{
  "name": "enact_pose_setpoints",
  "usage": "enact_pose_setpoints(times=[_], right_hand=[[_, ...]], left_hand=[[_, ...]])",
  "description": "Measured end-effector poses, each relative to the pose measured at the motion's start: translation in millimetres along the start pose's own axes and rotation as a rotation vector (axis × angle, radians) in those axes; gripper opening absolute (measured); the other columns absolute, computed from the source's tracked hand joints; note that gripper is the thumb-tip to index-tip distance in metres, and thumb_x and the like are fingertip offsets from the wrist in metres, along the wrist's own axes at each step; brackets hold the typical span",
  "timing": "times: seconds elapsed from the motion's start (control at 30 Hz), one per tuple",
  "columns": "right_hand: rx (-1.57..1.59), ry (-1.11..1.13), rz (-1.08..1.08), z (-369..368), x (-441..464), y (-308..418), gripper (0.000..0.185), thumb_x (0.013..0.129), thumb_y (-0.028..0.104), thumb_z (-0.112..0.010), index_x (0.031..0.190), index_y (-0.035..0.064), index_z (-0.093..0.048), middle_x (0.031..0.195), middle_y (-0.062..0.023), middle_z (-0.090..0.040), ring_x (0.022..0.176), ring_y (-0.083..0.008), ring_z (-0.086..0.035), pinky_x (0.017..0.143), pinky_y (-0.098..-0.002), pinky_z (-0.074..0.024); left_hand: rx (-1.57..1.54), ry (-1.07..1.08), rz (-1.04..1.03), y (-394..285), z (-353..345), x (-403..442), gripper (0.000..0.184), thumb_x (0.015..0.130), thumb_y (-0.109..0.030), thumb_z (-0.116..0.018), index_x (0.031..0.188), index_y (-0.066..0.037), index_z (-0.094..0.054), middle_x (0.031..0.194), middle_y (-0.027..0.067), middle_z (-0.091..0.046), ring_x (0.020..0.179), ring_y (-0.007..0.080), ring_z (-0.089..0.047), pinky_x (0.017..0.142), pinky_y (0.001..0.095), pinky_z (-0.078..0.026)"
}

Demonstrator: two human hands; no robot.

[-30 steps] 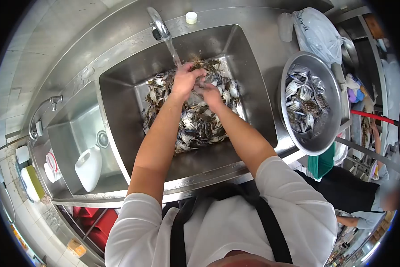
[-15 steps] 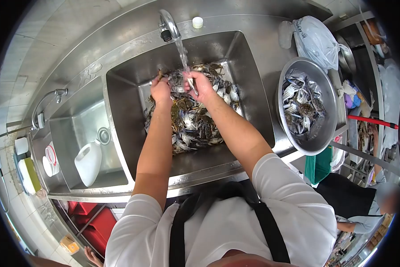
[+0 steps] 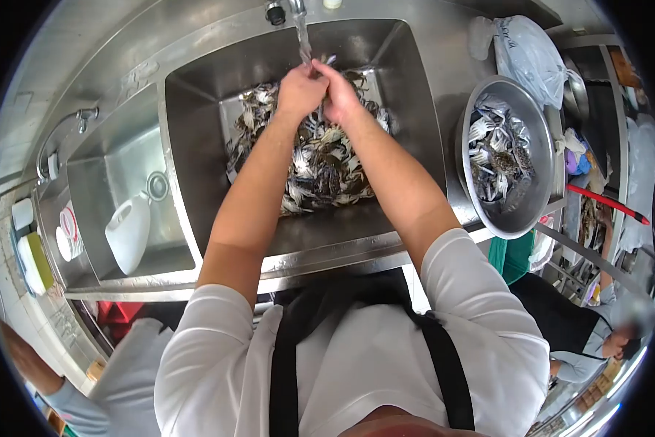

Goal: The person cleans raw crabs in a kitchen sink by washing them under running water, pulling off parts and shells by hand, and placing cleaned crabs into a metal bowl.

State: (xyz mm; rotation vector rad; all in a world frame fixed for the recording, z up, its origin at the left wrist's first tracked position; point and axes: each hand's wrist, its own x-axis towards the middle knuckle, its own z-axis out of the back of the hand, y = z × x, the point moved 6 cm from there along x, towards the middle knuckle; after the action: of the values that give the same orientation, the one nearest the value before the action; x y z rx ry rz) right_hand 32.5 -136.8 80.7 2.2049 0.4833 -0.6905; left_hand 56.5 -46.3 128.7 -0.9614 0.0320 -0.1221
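Note:
Under the stream of running water point(image 3: 303, 40) my two hands come close together above the sink. My right hand point(image 3: 340, 93) is closed round a crab, of which only a bluish-white tip point(image 3: 332, 60) shows past the fingers. Curled in against it is my left hand point(image 3: 300, 93); whatever its fingers hold is hidden behind the hand. Below and around my wrists lies a heap of crabs point(image 3: 327, 171), brown and bluish shells with pale undersides, on the floor of the steel sink point(image 3: 204, 153).
A metal basin point(image 3: 517, 227) with more crabs stands right of the sink, a tied plastic bag point(image 3: 529, 62) behind it. A white jug point(image 3: 129, 233) lies in the left sink point(image 3: 123, 149). Other people point(image 3: 561, 313) are at the lower right and lower left.
My hands, apart before, have come together beneath the water, the left moving rightward. The view has shifted, and a person in grey has come into it at lower left.

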Motion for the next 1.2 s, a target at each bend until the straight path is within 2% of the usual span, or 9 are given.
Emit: enact_pose_setpoints(times=[0.23,0.33,0.4,0.43,0.6,0.83,1.0,1.13,1.2], right_hand=[[-0.252,0.217,-0.012,-15,29,-7,0.031,0.083,0.026,-0.071,0.105,0.004,-0.066,0.097,-0.0106,-0.07,0.084,-0.0227,-0.067,0.079,-0.0413,-0.0536],[-1.338,-0.022,0.362,-43,-3,36,0.044,0.071,0.025,-0.074,0.106,0.0006,-0.064,0.098,-0.0187,-0.069,0.094,-0.032,-0.067,0.086,-0.0382,-0.0524],[-1.378,0.003,0.369,-49,-15,48,0.044,0.071,0.024,-0.073,0.107,0.0008,-0.064,0.099,-0.0191,-0.069,0.095,-0.0331,-0.067,0.087,-0.0389,-0.0523],[-1.42,0.034,0.381,-53,-23,57,0.043,0.072,0.023,-0.072,0.108,0.001,-0.064,0.101,-0.0196,-0.069,0.096,-0.0343,-0.067,0.087,-0.0397,-0.0521],[-1.262,-0.352,0.701,-3,-177,160,0.053,0.076,0.019,-0.07,0.125,0.0041,-0.059,0.106,-0.018,-0.07,0.098,-0.0294,-0.068,0.087,-0.0388,-0.0528],[-1.924,-1.199,0.9,115,-293,203,0.064,0.076,0.02,-0.073,0.133,-0.0017,-0.054,0.128,-0.0249,-0.057,0.123,-0.04,-0.051,0.107,-0.0449,-0.0393],[-1.372,-0.533,0.966,51,-212,83,0.032,0.079,0.011,-0.065,0.109,0.0014,-0.067,0.112,-0.0198,-0.066,0.102,-0.0356,-0.064,0.091,-0.0431,-0.0497],[-1.555,-0.176,0.081,124,-61,-90,0.037,0.08,0.018,-0.063,0.112,0.0014,-0.064,0.111,-0.023,-0.065,0.106,-0.0391,-0.061,0.097,-0.0432,-0.0481],[-1.677,-0.068,0.205,173,-14,-161,0.045,0.081,0.022,-0.066,0.121,0.0026,-0.058,0.12,-0.0243,-0.059,0.111,-0.0402,-0.058,0.096,-0.0469,-0.048]], left_hand=[[-0.701,-0.167,0.454,68,41,-15,0.016,0.088,-0.008,-0.062,0.099,0.003,-0.069,0.082,0.0097,-0.069,0.068,0.016,-0.065,0.059,0.0274,-0.052],[-0.148,0.013,0.602,162,13,-44,0.031,0.084,-0.017,-0.065,0.107,0.003,-0.067,0.084,0.0144,-0.071,0.066,0.0214,-0.067,0.063,0.0362,-0.053],[0.515,0.271,0.169,232,-37,-62,0.035,0.082,-0.02,-0.064,0.108,0.003,-0.067,0.09,0.0196,-0.071,0.075,0.0305,-0.069,0.074,0.0439,-0.055],[0.494,0.264,0.332,234,-40,-75,0.037,0.082,-0.02,-0.062,0.112,0.002,-0.065,0.101,0.0213,-0.069,0.087,0.0337,-0.067,0.082,0.0453,-0.053],[0.564,0.26,0.562,229,-50,-120,0.057,0.081,-0.021,-0.066,0.133,-0.002,-0.05,0.139,0.0187,-0.045,0.128,0.0385,-0.045,0.106,0.0427,-0.043],[0.586,0.268,0.658,223,-49,-112,0.051,0.082,-0.02,-0.068,0.127,-0.003,-0.051,0.136,0.0212,-0.046,0.125,0.037,-0.047,0.102,0.0434,-0.046],[0.407,0.129,0.859,235,-42,-117,0.067,0.075,-0.029,-0.081,0.127,-0.003,-0.049,0.139,0.0195,-0.044,0.124,0.0367,-0.049,0.104,0.0449,-0.045],[0.493,0.167,0.688,246,-41,-116,0.07,0.07,-0.026,-0.085,0.127,-0.006,-0.05,0.134,0.0219,-0.046,0.117,0.0401,-0.052,0.101,0.0447,-0.046],[0.41,0.181,0.725,249,-35,-114,0.07,0.069,-0.023,-0.086,0.126,-0.005,-0.05,0.133,0.0219,-0.047,0.117,0.0401,-0.052,0.101,0.0446,-0.046]])
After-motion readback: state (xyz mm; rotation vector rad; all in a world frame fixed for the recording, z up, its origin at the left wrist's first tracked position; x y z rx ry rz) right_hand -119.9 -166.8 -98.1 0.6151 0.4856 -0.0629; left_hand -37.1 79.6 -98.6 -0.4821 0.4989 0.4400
